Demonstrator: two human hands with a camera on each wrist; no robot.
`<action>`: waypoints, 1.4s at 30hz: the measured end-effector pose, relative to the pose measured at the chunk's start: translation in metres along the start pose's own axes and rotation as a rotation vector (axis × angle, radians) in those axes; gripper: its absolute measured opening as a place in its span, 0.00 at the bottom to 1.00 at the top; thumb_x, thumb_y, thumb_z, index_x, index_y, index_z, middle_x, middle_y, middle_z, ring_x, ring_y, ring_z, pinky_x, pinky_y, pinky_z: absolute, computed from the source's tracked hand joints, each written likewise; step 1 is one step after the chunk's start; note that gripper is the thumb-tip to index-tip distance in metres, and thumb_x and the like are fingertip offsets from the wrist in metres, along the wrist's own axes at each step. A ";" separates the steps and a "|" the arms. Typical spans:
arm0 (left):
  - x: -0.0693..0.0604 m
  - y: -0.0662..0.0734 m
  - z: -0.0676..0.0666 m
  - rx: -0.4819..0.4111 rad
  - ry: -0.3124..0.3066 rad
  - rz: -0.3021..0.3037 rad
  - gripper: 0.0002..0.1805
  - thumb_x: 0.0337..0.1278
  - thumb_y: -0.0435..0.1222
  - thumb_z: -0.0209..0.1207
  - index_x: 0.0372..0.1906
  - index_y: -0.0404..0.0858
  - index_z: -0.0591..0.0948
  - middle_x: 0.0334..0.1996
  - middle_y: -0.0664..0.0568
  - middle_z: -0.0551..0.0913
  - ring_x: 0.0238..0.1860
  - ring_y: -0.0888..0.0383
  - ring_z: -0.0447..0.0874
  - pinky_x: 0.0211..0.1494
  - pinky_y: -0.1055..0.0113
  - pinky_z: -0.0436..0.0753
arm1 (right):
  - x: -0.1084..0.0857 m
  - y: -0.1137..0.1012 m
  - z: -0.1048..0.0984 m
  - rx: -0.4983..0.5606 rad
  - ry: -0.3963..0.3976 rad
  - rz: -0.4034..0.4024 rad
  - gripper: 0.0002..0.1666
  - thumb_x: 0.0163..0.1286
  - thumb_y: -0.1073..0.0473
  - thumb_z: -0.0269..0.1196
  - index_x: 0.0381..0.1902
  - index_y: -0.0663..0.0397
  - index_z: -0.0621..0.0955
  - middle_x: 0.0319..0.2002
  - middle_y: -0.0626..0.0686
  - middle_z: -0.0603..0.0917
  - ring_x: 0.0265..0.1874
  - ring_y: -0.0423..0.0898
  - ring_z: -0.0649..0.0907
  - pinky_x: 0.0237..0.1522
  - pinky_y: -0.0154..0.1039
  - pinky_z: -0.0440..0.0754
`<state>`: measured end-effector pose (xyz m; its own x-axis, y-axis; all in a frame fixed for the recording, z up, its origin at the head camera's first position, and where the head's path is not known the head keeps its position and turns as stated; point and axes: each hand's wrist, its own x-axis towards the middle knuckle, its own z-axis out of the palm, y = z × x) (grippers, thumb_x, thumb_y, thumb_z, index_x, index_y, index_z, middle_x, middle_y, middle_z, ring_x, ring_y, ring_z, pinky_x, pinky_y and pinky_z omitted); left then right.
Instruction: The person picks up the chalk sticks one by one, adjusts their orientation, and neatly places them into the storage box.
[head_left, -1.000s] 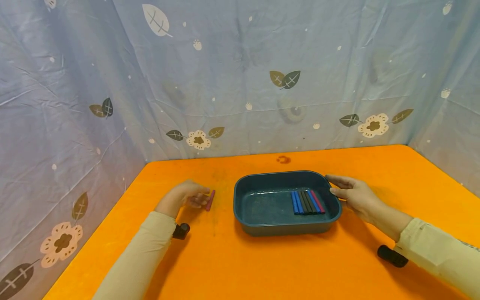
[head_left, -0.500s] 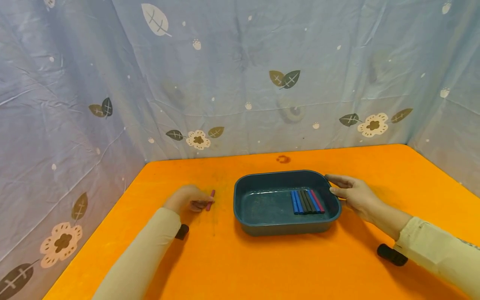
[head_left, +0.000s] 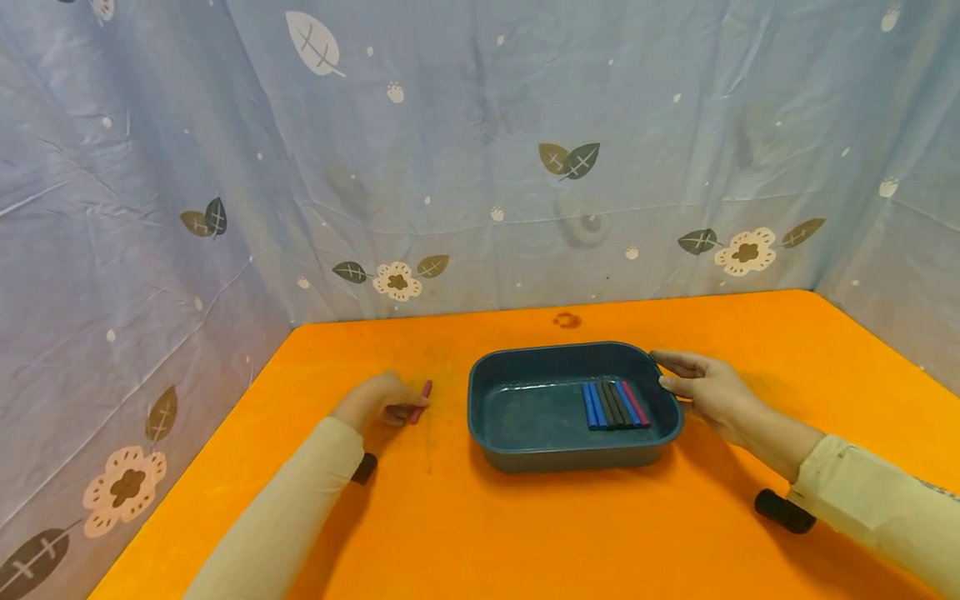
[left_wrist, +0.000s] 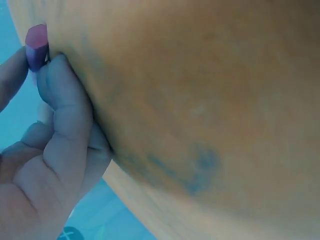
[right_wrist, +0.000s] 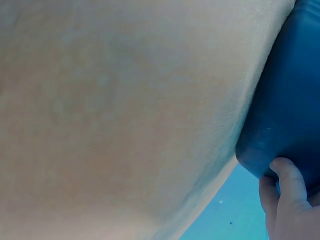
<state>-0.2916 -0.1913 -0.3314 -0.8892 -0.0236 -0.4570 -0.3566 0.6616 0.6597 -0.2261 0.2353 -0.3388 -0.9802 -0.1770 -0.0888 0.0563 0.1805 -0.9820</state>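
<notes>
In the head view, my left hand (head_left: pixel 381 402) pinches a pinkish-red crayon-like stick (head_left: pixel 428 387) between thumb and fingertips, low over the table left of the tray. The left wrist view shows the flat end of this stick (left_wrist: pixel 37 39) poking out past the fingertips. A dark teal tray (head_left: pixel 525 417) stands in the middle. My right hand (head_left: pixel 716 398) rests at its right end, with the thumb and forefinger fairly straight against the rim and wall. In the right wrist view, the fingertips of the hand (right_wrist: pixel 290 205) touch the tray's corner (right_wrist: pixel 270 140).
Inside the tray, at its right side, several blue, dark and pink sticks (head_left: pixel 615 406) lie side by side in a row. The orange table (head_left: pixel 570 533) has a dark reddish stain (head_left: pixel 567 320) near its back edge. A patterned curtain (head_left: pixel 480 125) hangs behind and at both sides.
My left hand has moved slightly right and closed its thumb and fingers on the pink stick, which lay on the table beside it. The right hand and tray have stayed put.
</notes>
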 end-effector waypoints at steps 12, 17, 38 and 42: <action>-0.005 -0.014 -0.017 -0.140 -0.152 0.044 0.10 0.69 0.32 0.54 0.41 0.26 0.79 0.24 0.51 0.81 0.25 0.60 0.81 0.38 0.67 0.84 | -0.003 0.000 0.003 0.003 -0.013 -0.003 0.34 0.78 0.65 0.49 0.75 0.66 0.49 0.74 0.69 0.47 0.65 0.62 0.67 0.51 0.38 0.81; -0.011 -0.012 -0.024 -0.185 -0.171 0.088 0.14 0.71 0.31 0.52 0.49 0.21 0.77 0.26 0.51 0.82 0.26 0.60 0.81 0.36 0.68 0.84 | -0.003 0.000 0.003 0.006 -0.016 -0.003 0.34 0.78 0.65 0.48 0.75 0.66 0.49 0.74 0.69 0.47 0.66 0.64 0.65 0.51 0.38 0.81; -0.032 0.022 -0.023 -0.282 -0.231 0.157 0.11 0.69 0.30 0.53 0.43 0.21 0.77 0.24 0.48 0.83 0.25 0.60 0.83 0.35 0.70 0.84 | -0.001 0.000 0.001 0.009 -0.004 -0.001 0.34 0.78 0.65 0.49 0.75 0.66 0.50 0.74 0.69 0.48 0.56 0.46 0.74 0.50 0.37 0.81; -0.036 0.028 -0.021 -0.288 -0.250 0.170 0.09 0.69 0.30 0.53 0.37 0.26 0.79 0.24 0.49 0.83 0.25 0.61 0.83 0.35 0.70 0.85 | -0.001 0.000 0.000 0.019 -0.002 -0.003 0.34 0.78 0.65 0.49 0.75 0.66 0.50 0.74 0.69 0.48 0.51 0.39 0.76 0.50 0.37 0.82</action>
<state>-0.2756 -0.1873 -0.2842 -0.8579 0.2743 -0.4345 -0.3077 0.4029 0.8619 -0.2253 0.2352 -0.3385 -0.9799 -0.1798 -0.0866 0.0573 0.1618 -0.9851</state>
